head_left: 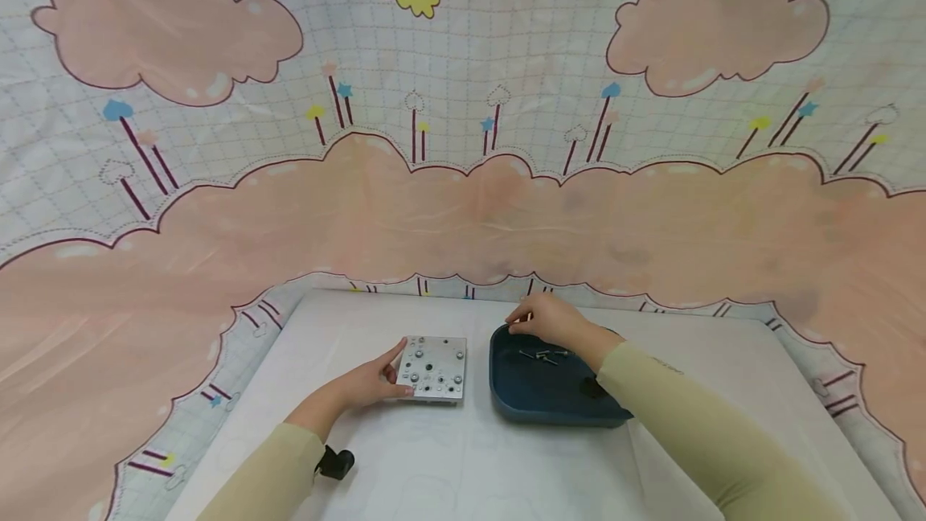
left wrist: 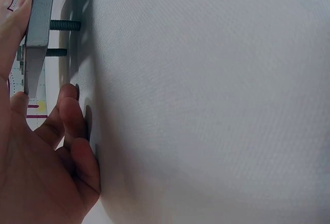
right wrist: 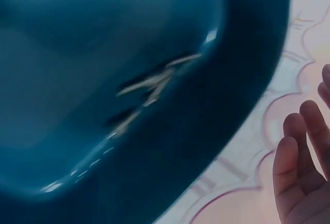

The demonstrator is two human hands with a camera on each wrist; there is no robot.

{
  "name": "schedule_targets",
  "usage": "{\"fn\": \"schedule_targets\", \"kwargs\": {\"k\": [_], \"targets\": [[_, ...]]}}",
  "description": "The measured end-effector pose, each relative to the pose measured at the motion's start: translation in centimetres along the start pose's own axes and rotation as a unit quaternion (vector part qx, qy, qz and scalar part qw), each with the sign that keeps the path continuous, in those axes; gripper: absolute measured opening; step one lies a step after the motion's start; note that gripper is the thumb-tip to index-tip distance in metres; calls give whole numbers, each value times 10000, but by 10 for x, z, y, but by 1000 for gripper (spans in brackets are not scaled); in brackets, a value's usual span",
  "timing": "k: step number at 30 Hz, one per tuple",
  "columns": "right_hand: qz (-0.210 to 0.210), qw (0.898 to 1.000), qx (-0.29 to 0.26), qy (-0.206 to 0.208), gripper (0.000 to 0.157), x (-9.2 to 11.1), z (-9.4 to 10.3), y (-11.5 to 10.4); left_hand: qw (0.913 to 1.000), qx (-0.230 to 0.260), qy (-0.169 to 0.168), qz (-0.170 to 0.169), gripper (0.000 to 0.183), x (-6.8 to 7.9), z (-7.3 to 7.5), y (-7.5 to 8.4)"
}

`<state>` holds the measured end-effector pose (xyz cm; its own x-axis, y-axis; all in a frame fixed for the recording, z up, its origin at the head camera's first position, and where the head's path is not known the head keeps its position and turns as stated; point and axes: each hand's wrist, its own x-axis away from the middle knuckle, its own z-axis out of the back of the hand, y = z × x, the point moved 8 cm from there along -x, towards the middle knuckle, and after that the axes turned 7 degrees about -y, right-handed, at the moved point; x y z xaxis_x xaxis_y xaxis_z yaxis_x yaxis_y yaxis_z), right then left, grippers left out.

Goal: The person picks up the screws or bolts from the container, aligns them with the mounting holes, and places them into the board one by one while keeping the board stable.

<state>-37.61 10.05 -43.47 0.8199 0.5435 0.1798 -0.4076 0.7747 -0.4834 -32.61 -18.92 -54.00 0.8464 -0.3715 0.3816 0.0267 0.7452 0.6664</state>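
Observation:
My left hand (head_left: pixel 376 380) grips a square silver metal plate (head_left: pixel 441 362) by its left edge, thumb at the near corner and a finger at the far one. Several bolt heads and holes dot the plate's top. Threaded bolts (left wrist: pixel 66 25) stick out from its underside in the left wrist view, over the white surface. My right hand (head_left: pixel 553 320) is above the far left rim of a dark blue tray (head_left: pixel 506 402), thumb and forefinger drawn together with a small brassy screw-like bit between them. Several small screws (right wrist: pixel 154 82) lie inside the tray.
A white cloth (head_left: pixel 405 465) covers the table. Behind it hangs a printed curtain (head_left: pixel 463 215) with clouds. A black wrist device (head_left: pixel 336 463) sits by the left sleeve. The tray stands to the right of the plate, a short gap between them.

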Motion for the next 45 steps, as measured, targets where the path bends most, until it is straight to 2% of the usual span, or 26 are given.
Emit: {"fn": "schedule_targets", "kwargs": {"k": [7,12,16,20,24,36,45], "targets": [[54,9994,317,-158,22,21,-3,28,10000,50,60,45,103,0,2,-5],[147,9981,547,-242,20,20,-10,32,9999,43,67,86,104,-2,3,-9],[-75,9967,707,-402,19,13,-21,36,10000,32,44,47,104,-3,3,-8],[-123,9946,859,-566,17,5,-31,36,10000,48,20,43,104,-3,4,-6],[-185,9917,1152,-534,15,-2,-34,36,10000,62,29,32,105,-3,5,-4],[214,9778,2024,-501,11,-9,-51,28,9999,120,19,-23,104,0,0,-3],[182,9747,2161,-535,8,-14,-54,23,9999,41,28,96,103,2,-1,-8]]}}
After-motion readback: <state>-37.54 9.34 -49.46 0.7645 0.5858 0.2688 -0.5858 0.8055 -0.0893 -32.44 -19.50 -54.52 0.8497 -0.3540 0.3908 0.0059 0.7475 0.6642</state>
